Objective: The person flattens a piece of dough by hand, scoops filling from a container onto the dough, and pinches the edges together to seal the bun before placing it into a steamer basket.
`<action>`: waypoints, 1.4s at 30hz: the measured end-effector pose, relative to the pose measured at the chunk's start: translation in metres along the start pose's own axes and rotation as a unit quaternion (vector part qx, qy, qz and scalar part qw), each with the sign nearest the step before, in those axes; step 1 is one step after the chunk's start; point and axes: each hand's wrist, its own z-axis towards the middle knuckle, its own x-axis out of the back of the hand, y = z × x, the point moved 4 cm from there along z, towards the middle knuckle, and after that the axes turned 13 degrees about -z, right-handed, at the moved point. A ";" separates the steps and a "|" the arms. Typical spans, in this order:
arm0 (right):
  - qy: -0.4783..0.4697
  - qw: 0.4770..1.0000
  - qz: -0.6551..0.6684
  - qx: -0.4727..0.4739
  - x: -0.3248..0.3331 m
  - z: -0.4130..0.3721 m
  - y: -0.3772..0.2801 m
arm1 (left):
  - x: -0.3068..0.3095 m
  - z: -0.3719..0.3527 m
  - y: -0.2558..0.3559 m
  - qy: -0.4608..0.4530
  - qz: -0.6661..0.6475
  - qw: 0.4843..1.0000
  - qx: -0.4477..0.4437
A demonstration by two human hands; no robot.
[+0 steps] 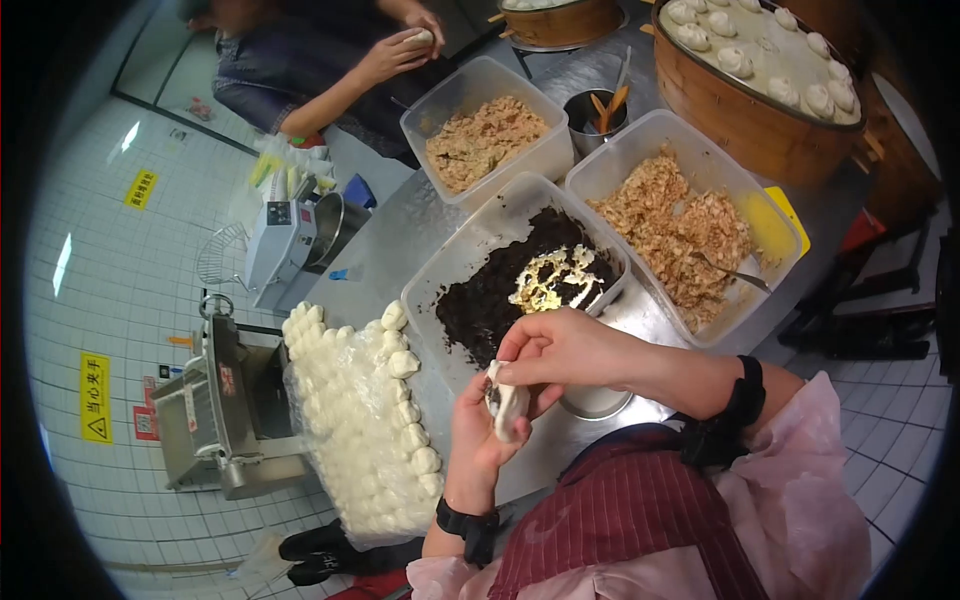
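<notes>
1. okay, the dough piece (512,408) was held up close to the clear tub (462,255) of dark filling (480,295).
2. left hand (475,435) cradled it, grip closed around its sides; right hand (560,345) pinched its top edge.
3. it was probably light, soft and tearable, so gentle support underneath seemed safest.

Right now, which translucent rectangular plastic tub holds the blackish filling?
The translucent plastic tub nearest the wearer's right hand; the other two tubs hold light brown filling.

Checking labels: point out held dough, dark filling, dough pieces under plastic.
Held dough (512,408), head view: white side.
Dark filling (490,298), head view: left part.
Dough pieces (362,430), head view: middle, through plastic.
</notes>
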 end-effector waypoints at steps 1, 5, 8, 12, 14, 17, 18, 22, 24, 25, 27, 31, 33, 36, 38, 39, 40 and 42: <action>-0.011 0.999 0.027 0.025 0.001 -0.002 -0.001 | -0.004 -0.003 0.001 -0.030 -0.037 0.999 0.019; 0.054 0.988 0.073 0.124 0.012 -0.016 0.001 | -0.029 -0.013 -0.004 -0.075 -0.082 0.993 0.030; 0.141 0.980 0.015 0.140 0.020 -0.026 0.016 | -0.044 -0.016 -0.010 -0.096 -0.093 0.991 0.031; 0.158 0.970 0.063 0.172 0.020 -0.026 0.037 | -0.059 -0.010 -0.012 -0.076 -0.084 0.993 0.014; 0.159 0.973 0.061 0.159 0.025 -0.023 0.046 | -0.066 -0.002 -0.010 -0.060 -0.033 0.998 -0.008; 0.172 0.973 0.055 0.142 0.034 -0.020 0.051 | -0.072 0.010 -0.001 -0.033 0.012 0.999 -0.038; 0.184 0.972 0.057 0.136 0.038 -0.018 0.051 | -0.074 0.013 0.002 -0.015 0.043 0.997 -0.066; 0.211 0.967 0.046 0.138 0.044 -0.015 0.051 | -0.075 0.024 0.014 -0.027 0.036 0.997 -0.056; 0.204 0.971 0.008 0.126 0.043 -0.016 0.043 | -0.077 0.025 0.018 -0.059 0.022 0.998 -0.024; 0.221 0.964 0.003 0.145 0.040 -0.016 0.040 | -0.080 0.025 0.017 -0.088 -0.006 0.996 -0.020; 0.229 0.955 -0.019 0.186 0.035 -0.016 0.028 | -0.085 0.025 0.016 -0.115 -0.032 0.992 -0.028; 0.240 0.946 -0.012 0.218 0.026 -0.004 0.023 | -0.084 0.024 0.019 -0.132 -0.039 0.990 -0.018; 0.226 0.954 0.017 0.195 0.021 0.004 0.028 | -0.084 0.022 0.018 -0.137 -0.030 0.990 -0.012; 0.259 0.937 0.028 0.231 0.012 0.008 0.032 | -0.086 0.025 0.018 -0.150 -0.031 0.988 0.021; 0.247 0.943 0.036 0.219 0.009 0.010 0.035 | -0.088 0.027 0.015 -0.175 -0.025 0.983 0.046; 0.239 0.947 0.051 0.208 0.008 0.011 0.037 | -0.090 0.027 0.014 -0.158 -0.014 0.986 0.040; 0.232 0.951 0.064 0.196 0.007 0.012 0.039 | -0.089 0.028 0.014 -0.154 -0.015 0.987 0.038; 0.250 0.941 0.072 0.217 0.009 0.010 0.037 | -0.089 0.029 0.014 -0.159 -0.006 0.986 0.040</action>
